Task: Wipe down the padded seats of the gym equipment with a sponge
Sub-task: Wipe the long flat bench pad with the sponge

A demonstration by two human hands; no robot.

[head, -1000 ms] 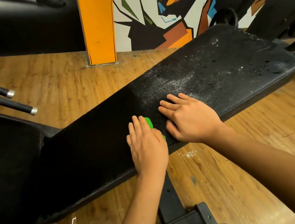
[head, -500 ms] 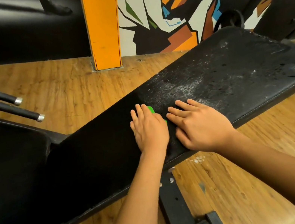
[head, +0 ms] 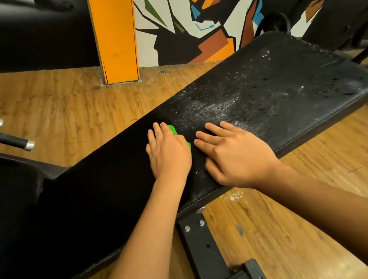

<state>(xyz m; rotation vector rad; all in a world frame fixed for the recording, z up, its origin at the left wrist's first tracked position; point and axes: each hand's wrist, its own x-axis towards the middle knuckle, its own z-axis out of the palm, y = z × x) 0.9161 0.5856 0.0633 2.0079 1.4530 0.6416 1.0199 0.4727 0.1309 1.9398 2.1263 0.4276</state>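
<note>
Lying midway along the long black padded bench seat (head: 267,90), bright green sponge (head: 172,130) pressed flat under outstretched left hand (head: 168,156), nothing gripped, right hand (head: 237,154) spread flat on padding just beside.

A black padded bench (head: 282,102) crosses the frame diagonally, white-speckled at right. A green sponge (head: 172,129) lies mid-frame beneath the left hand (head: 168,156).

Sponge (head: 172,130) farther across padded seat (head: 267,90)
</note>
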